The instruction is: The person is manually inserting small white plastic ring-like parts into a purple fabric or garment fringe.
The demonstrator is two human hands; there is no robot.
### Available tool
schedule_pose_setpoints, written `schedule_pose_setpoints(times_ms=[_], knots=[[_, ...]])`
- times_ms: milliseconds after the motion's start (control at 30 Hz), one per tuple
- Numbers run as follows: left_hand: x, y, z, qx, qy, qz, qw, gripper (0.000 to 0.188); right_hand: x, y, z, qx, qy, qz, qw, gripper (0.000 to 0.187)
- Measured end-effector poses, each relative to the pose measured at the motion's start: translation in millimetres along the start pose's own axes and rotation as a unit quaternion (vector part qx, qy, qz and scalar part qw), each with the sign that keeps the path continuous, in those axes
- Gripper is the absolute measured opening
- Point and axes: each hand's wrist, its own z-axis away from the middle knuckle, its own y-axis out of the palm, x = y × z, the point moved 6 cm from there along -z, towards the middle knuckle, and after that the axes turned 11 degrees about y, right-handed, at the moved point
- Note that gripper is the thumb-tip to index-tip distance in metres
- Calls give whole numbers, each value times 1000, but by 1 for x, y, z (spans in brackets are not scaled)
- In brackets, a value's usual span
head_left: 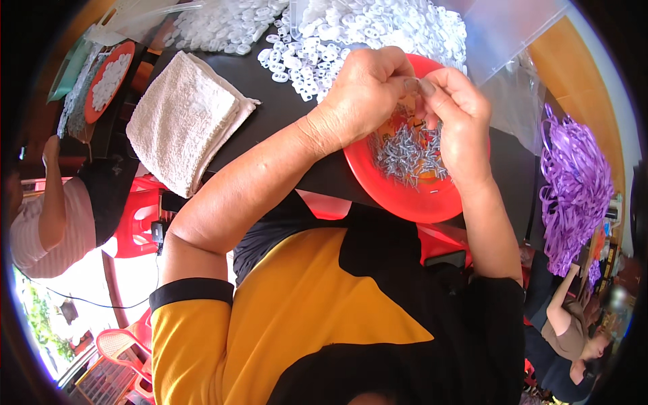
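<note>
Left hand point(370, 84) and right hand point(464, 111) pinch together, contents hidden, above a red bowl point(405, 206) of small metal pieces point(405, 156) at the table's point(322, 177) near edge.

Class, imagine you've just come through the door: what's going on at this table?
A person's left hand and right hand meet, fingertips together, over a red bowl holding small grey metal pieces. Whatever they may be pinching is too hidden to identify. The bowl sits at the near edge of a dark table. Beyond lie heaped white plastic pieces, and a folded cloth is off to the left.
</note>
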Motion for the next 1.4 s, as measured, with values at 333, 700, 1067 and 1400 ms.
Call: schedule_pose_setpoints(times_ms=[333, 700, 1067, 1400], knots=[[8, 5, 0, 51, -72, 44, 995, 14, 3, -6, -1, -18, 65, 39, 997, 16], [11, 3, -6, 13, 27, -1, 1000, 16, 21, -4, -131, -11, -184, 482, 857, 17], [17, -15, -4, -113, -122, 225, 960, 13, 33, -31, -67, 73, 82, 0, 994, 16], [7, -16, -2, -154, -68, 302, 938, 18, 29, -5, -21, 95, 81, -45, 991, 15]])
